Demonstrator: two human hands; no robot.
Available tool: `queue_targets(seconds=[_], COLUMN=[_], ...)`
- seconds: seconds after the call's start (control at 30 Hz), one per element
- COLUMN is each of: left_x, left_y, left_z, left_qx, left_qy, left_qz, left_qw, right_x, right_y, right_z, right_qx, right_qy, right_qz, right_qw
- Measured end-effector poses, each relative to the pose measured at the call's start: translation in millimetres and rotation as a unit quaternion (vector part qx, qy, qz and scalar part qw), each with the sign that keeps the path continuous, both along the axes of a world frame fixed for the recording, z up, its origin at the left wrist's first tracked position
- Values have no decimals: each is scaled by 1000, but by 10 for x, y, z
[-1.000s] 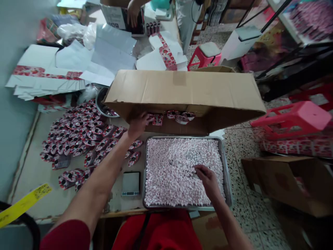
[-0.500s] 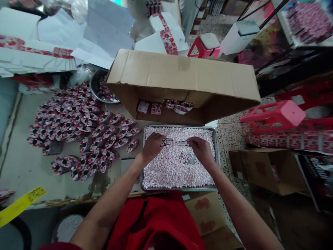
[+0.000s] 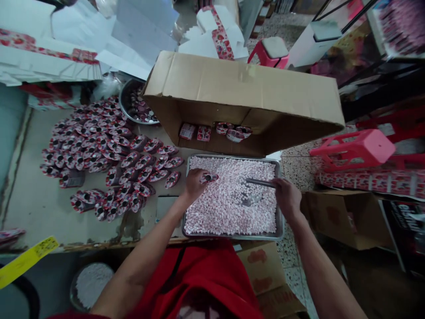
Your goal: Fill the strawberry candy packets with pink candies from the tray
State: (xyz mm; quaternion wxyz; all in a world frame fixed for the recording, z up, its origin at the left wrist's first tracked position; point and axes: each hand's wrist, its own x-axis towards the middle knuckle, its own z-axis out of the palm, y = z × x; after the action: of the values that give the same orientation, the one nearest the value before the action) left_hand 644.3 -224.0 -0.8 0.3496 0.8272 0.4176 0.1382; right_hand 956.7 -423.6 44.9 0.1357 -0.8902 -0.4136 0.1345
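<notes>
My left hand [image 3: 194, 186] is closed around a small red-and-white printed pack [image 3: 210, 177] with a dark round opening on top, over the left part of the tray. My right hand [image 3: 288, 197], at the tray's right edge, grips the end of a narrow metal scoop [image 3: 260, 182]. The scoop's far end points left over the pellets. Small pale pink pellets [image 3: 219, 217] fill the metal tray [image 3: 281, 212], with a thin patch near the middle where the bottom shows. Many similar printed packs [image 3: 99, 141] stand grouped on the table to the left.
Behind the tray a cardboard box [image 3: 245, 79] lies on its side with several packs inside. A metal bowl [image 3: 124, 104] of small round pieces stands behind the packs. Pink stools [image 3: 368, 146] and an open carton [image 3: 365, 217] are on the right. White printed cartons [image 3: 49, 57] lie back left.
My right hand has moved right, away from the left hand, drawing the scoop off the pack. The pack's dark opening now shows. The whole view has shifted slightly.
</notes>
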Motion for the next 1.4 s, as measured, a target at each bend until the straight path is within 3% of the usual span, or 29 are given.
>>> queue_targets(seconds=[0.07,0.17,0.27,0.37,0.5,0.57,0.63,0.73,0.87,1.0,1.1,1.17,1.23,1.33,1.4], left_x=[-121,-269,-357,-397,-356,-306,-259,-222,-228,-257,-306,-357,-425,-584,-771], left_y=[-9,-45,-65,-52,-51,-81,-125,-193,-276,-389,-482,-532,-577,-663,-765], left_z=[-4,29,79,112,129,135,135,117,73,28,19,49,115,249,319], left_qx=[-2,8,32,52,27,10,5,9,2,-11,-14,-7,14,26,13], left_qy=[-11,-1,42,74,72,60,51,49,57,35,15,18,36,48,21], left_qz=[41,79,100,92,53,31,15,3,4,31,63,83,82,97,162], left_qw=[999,997,994,992,996,998,999,999,998,999,998,996,996,994,987], right_x=[62,-337,-818,-884,-655,-621,-655,-768,-1035,-1418,-1534,-1424,-1143,-449,100], right_y=[-53,191,444,409,230,267,394,632,817,868,882,840,698,266,-74], right_z=[-434,-997,-1205,-1062,-620,-416,-254,-45,284,635,799,805,687,251,-162], right_qx=[14,48,58,59,89,112,118,121,101,40,53,76,80,60,49], right_qy=[64,209,272,285,362,408,413,345,174,13,-15,15,61,111,122], right_qz=[-32,-13,16,10,-3,0,18,67,214,325,348,337,296,182,87], right_qw=[997,977,960,957,928,906,903,928,956,945,936,938,950,975,987])
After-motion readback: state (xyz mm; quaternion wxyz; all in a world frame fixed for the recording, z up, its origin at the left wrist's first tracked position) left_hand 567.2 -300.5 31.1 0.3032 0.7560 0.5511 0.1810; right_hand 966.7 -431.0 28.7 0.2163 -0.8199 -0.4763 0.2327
